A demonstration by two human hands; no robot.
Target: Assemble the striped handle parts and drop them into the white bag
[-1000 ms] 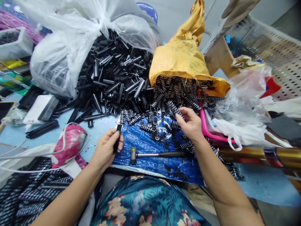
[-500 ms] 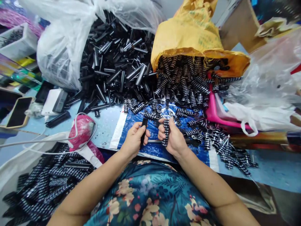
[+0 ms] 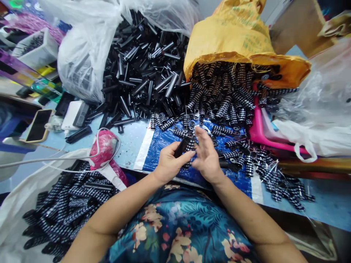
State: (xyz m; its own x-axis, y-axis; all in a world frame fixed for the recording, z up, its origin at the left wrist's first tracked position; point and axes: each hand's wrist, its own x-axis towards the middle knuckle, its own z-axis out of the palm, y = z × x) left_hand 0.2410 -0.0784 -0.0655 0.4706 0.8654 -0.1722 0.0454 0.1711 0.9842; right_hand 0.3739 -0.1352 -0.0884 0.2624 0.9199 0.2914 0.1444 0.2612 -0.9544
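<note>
My left hand (image 3: 171, 160) is closed around a smooth black tube-like handle (image 3: 182, 146). Beyond its fingers lies a black cylinder with rows of white squares (image 3: 190, 145); whether it is joined to the handle cannot be made out. Close by on the right, my right hand (image 3: 205, 157) has its fingers stretched out and apart, with nothing visible in the grasp. Under both hands is a blue plastic sheet (image 3: 159, 146). Several more checkered cylinders (image 3: 222, 130) and small dark washers lie just past my fingertips.
Smooth black handles (image 3: 148, 91) are heaped at the back. A yellow sack (image 3: 227, 36) spills checkered cylinders beside a pink plastic frame (image 3: 256, 128). At lower left, a white bag (image 3: 16, 215) holds assembled pieces. A cable crosses a pink wrapped bundle (image 3: 103, 148); a phone (image 3: 40, 125) lies left.
The left hand has moved right with the black handle, close to the right hand. The right hand has let go of the checkered cylinder and opened its fingers. The whole view has shifted slightly.
</note>
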